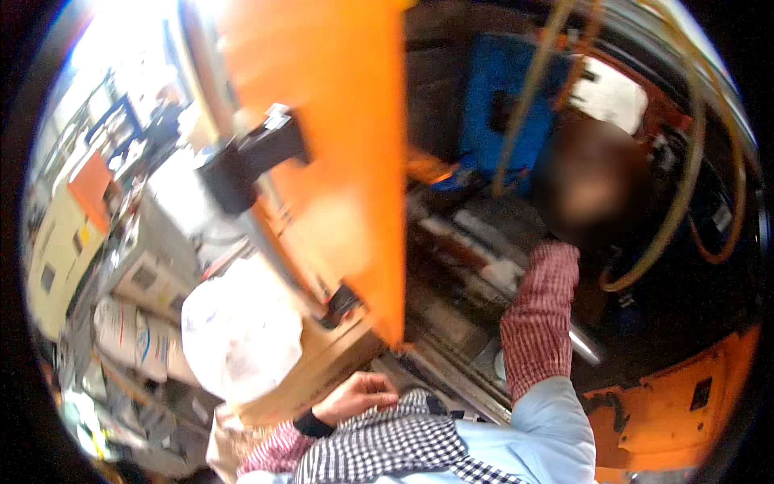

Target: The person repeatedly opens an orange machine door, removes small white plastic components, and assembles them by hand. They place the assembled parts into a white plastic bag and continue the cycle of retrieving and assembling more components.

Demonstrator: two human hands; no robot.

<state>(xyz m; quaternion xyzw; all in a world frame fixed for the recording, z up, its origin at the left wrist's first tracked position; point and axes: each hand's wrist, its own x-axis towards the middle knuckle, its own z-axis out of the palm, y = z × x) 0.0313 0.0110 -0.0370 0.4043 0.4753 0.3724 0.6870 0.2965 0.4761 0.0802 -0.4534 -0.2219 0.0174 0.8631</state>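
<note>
My left hand [359, 395] is held close to my body above the checked apron [379, 436], fingers bent together, with nothing visible in them. A black band circles that wrist. My right arm, in a red checked sleeve cover [542, 315], reaches into the dark inside of a machine. A round blurred patch covers my right hand [590, 198], so its fingers and anything in them cannot be made out. Around it are a blue block [508, 105], a whitish plate [609, 93] and looping yellowish hoses [689, 185].
An orange machine door [322, 161] with a black handle [254, 157] stands left of the opening. Beside it are a white bag-like bundle [240, 331] and a cardboard box [339, 355]. Sacks [137, 339] and grey cabinets [157, 270] lie farther left. An orange panel [677, 403] is at lower right.
</note>
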